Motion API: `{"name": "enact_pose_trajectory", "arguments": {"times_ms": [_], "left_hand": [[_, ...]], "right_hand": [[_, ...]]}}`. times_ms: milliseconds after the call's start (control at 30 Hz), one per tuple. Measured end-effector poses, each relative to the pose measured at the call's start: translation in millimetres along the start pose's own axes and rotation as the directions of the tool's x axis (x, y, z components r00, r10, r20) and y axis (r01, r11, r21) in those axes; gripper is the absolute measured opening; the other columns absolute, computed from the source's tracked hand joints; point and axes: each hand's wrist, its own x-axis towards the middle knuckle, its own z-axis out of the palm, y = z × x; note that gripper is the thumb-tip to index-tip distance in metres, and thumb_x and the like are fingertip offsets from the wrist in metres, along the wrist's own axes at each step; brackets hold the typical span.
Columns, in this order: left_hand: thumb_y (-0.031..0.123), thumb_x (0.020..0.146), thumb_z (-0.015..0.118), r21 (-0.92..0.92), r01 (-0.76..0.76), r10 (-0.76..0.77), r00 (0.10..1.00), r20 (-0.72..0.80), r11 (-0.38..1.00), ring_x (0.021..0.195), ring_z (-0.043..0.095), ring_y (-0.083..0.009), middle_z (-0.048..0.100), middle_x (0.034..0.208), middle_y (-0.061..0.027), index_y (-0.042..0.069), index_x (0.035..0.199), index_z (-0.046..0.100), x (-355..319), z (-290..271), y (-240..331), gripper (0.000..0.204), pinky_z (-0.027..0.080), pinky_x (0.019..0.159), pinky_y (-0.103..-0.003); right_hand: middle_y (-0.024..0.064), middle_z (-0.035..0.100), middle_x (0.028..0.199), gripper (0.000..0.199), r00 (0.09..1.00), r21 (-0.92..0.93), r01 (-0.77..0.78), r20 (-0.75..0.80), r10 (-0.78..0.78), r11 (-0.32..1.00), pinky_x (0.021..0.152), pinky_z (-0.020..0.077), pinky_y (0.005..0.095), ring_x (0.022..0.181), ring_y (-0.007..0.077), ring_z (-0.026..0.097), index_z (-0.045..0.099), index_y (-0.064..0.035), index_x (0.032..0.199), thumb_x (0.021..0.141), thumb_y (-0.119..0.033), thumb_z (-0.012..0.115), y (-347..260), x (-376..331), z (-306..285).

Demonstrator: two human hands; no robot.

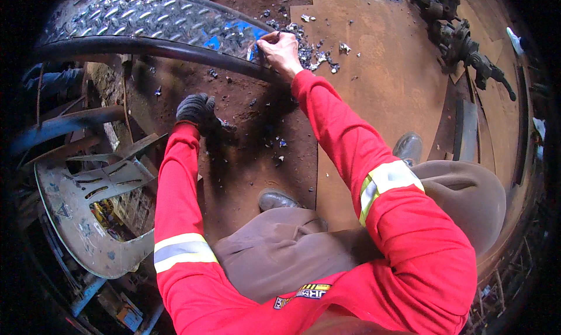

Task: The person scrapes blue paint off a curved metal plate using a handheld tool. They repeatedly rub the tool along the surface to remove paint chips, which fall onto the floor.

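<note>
Peeling blue film (212, 43) off bumpy metal (146, 21), upper left, seems the step; right hand (281, 50) looks pinched, left hand (196, 109) curled closed, holds unclear. Next likely needs small tugs.

Tread plate (146, 24), silver, blue-patched

Your red sleeves (345, 127) carry silver-and-yellow bands (392, 182), your left glove (194, 108) is dark grey, your trousers (280, 250) brown, and the silvery tread plate (140, 21) shows raised lozenges, blue patches (213, 43) and a black edge (158, 47).
</note>
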Motion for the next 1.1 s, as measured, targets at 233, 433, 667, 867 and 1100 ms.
{"name": "enact_pose_trajectory", "arguments": {"times_ms": [233, 433, 667, 867, 1100], "left_hand": [[0.041, 0.090, 0.045, -0.016, -0.013, 0.012, 0.999, -0.045, 1.000, 0.100, 0.059, -0.0370, 0.063, 0.105, -0.0201, 0.006, 0.102, 0.064, 2.7, 12.6, -10.9, 0.042, 0.046, 0.089, -0.048], [0.040, 0.091, 0.044, -0.007, -0.022, 0.021, 0.998, -0.057, 1.000, 0.099, 0.059, -0.0372, 0.064, 0.104, -0.0200, 0.006, 0.102, 0.064, 4.2, 7.9, -3.2, 0.041, 0.046, 0.088, -0.048], [0.042, 0.089, 0.048, -0.079, -0.015, 0.010, 0.998, -0.066, 0.997, 0.096, 0.060, -0.0391, 0.064, 0.099, -0.0221, 0.004, 0.097, 0.064, 2.8, 8.0, 0.6, 0.042, 0.047, 0.084, -0.049], [0.042, 0.091, 0.044, -0.043, 0.001, -0.002, 1.000, -0.019, 0.999, 0.100, 0.059, -0.0375, 0.063, 0.104, -0.0197, 0.006, 0.100, 0.064, 6.8, 11.4, -3.6, 0.042, 0.046, 0.087, -0.048], [0.041, 0.091, 0.042, -0.036, -0.050, 0.050, 0.999, 0.007, 0.998, 0.099, 0.059, -0.0379, 0.064, 0.103, -0.0198, 0.006, 0.099, 0.064, 7.0, 17.9, -0.1, 0.042, 0.046, 0.087, -0.049]], "right_hand": [[0.0105, 0.071, 0.080, 0.024, 0.999, 0.077, -0.045, 0.008, 0.045, 0.996, 0.073, 0.0523, 0.0286, 0.072, 0.0167, 0.067, 0.072, -0.0029, 0.085, 0.072, -0.023, 0.071, -10.2, -9.7, -1.7], [0.0107, 0.070, 0.075, 0.023, 0.998, 0.087, -0.056, -0.007, 0.057, 0.995, 0.070, 0.0519, 0.0296, 0.069, 0.0174, 0.067, 0.072, -0.0033, 0.078, 0.069, -0.025, 0.071, -5.7, -7.0, 5.2], [0.0105, 0.070, 0.075, 0.023, 0.989, 0.120, -0.126, -0.060, 0.134, 0.985, 0.070, 0.0520, 0.0304, 0.069, 0.0180, 0.067, 0.072, -0.0038, 0.077, 0.069, -0.025, 0.071, -6.8, -9.9, 4.8], [0.0098, 0.071, 0.075, 0.021, 0.998, 0.030, -0.071, 0.002, 0.071, 0.997, 0.070, 0.0523, 0.0307, 0.069, 0.0184, 0.067, 0.073, -0.0059, 0.078, 0.069, -0.024, 0.072, -15.8, -14.6, 0.5], [0.0141, 0.070, 0.078, 0.019, 1.000, -0.066, 0.000, -0.026, -0.001, 0.998, 0.074, 0.0532, 0.0339, 0.073, 0.0247, 0.069, 0.073, -0.0049, 0.077, 0.070, -0.022, 0.069, -9.9, -15.5, 3.0]]}}
